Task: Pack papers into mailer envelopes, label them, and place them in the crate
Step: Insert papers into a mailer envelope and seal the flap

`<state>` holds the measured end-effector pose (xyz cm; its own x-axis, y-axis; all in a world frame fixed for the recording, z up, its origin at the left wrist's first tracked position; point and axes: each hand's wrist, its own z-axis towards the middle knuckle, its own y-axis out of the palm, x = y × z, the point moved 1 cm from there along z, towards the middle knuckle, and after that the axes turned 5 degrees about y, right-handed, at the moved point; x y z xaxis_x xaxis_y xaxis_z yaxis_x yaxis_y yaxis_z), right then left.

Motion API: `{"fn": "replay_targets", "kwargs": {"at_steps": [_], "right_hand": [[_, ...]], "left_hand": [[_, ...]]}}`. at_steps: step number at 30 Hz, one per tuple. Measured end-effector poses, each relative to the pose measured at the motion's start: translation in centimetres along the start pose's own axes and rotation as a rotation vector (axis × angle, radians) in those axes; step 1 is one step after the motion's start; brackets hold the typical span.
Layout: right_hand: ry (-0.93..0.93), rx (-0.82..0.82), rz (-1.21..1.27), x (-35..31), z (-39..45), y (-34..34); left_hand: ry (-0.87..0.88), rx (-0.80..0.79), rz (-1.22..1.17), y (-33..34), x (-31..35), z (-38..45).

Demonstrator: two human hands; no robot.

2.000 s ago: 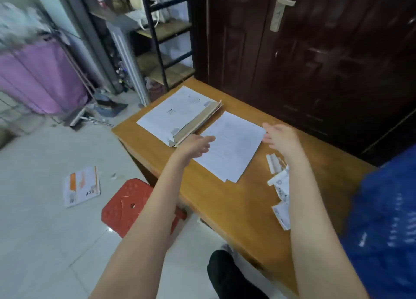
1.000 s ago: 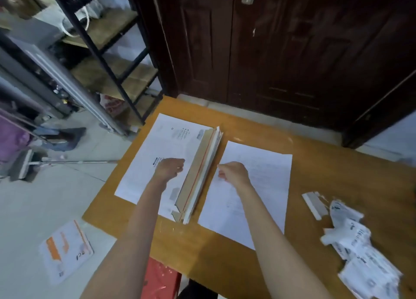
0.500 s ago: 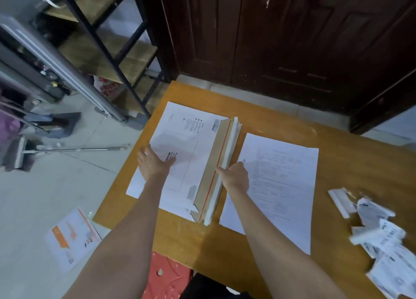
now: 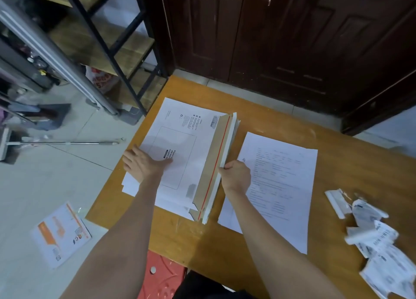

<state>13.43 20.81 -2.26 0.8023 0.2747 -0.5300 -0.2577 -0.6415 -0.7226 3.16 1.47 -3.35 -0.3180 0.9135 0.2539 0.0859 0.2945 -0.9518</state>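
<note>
Room: tiled floor is lying to the left, a dark wooden door is standing behind, and an orange-brown table is filling the middle.
Floor, far left: one orange-and-white mailer is lying flat beside the table's left edge, well apart from the hands; a red stool is sitting under the near edge.
Left hand: it is pressing flat, fingers spread wide and straight, on the top envelope of the mailer stack, near that stack's left side.
Stack flaps: the brown flaps with a red strip are standing raised along the stack's right side.
Right hand: its fingers are curling around the flap edges, gripping them.
Papers: a printed pile is lying just right of the stack, not touching the hands.
Labels: crumpled slips and backing strips are lying loose at the far right.
Progress: this is looking like an early stage, with an envelope being separated or opened; filling, labelling and crating appear to be remaining, and no crate is showing.
Edges and room: the stack is overhanging the table's left edge slightly, so a push leftward is risking a spill; bare wood is lying open toward the person and behind the papers.
</note>
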Motion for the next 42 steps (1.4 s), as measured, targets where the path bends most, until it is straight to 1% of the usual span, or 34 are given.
{"fn": "replay_targets", "kwargs": {"at_steps": [5,8,10,12,16,19,20,22,24,26,27,29,31,33,35,38,40,42], "right_hand": [[-0.058,0.032,0.011,-0.3,-0.4,-0.5],[-0.054,0.066,-0.004,0.1,-0.5,-0.9],[-0.033,0.106,0.014,0.4,-0.8,-1.4],[0.001,0.091,0.151,0.7,-0.9,-1.9],[0.085,-0.040,0.613,1.8,-1.0,-4.3],[0.168,-0.113,0.778,4.1,-0.8,-5.7],[0.203,-0.132,0.793,5.0,-0.9,-6.2],[0.270,-0.167,0.810,6.8,-0.9,-7.1],[0.326,-0.205,0.837,8.2,-1.0,-7.8],[0.359,-0.217,0.834,9.1,-1.1,-8.1],[0.363,-0.215,0.829,9.4,-1.1,-8.1],[0.354,-0.219,0.822,9.6,-1.2,-8.4],[0.354,-0.230,0.823,9.6,-1.1,-8.6],[0.352,-0.253,0.811,9.7,-1.0,-9.1],[0.357,-0.261,0.801,9.9,-0.8,-9.5],[0.358,-0.261,0.787,10.3,-0.6,-9.9],[0.344,-0.269,0.771,10.3,-0.6,-9.8],[0.333,-0.251,0.718,10.0,-0.6,-9.5]], "left_hand": [[-0.008,-0.023,-0.060,-0.7,0.3,0.2],[0.008,-0.031,-0.121,-1.4,0.7,0.0],[0.044,-0.008,-0.144,-2.0,1.0,-0.4],[0.087,0.025,-0.166,-2.6,1.3,-1.1],[0.127,0.054,-0.276,-3.4,2.4,-3.1],[0.141,0.041,-0.345,-3.0,3.0,-5.7],[0.138,0.013,-0.353,-2.5,3.0,-6.6],[0.126,-0.095,-0.328,-1.1,3.0,-8.4],[0.148,-0.211,-0.246,0.4,3.3,-10.0],[0.253,-0.254,-0.161,1.5,4.4,-11.8],[0.340,-0.251,-0.156,2.0,5.2,-12.7],[0.533,-0.259,-0.220,2.6,7.2,-14.8],[0.673,-0.362,-0.259,3.0,9.1,-16.5],[0.769,-0.503,-0.178,3.4,10.5,-17.5],[0.820,-0.550,-0.114,3.7,11.0,-17.7],[0.822,-0.494,-0.163,3.8,11.1,-17.5],[0.825,-0.488,-0.172,3.5,11.2,-18.0],[0.859,-0.438,-0.212,2.8,11.4,-18.8]]}}
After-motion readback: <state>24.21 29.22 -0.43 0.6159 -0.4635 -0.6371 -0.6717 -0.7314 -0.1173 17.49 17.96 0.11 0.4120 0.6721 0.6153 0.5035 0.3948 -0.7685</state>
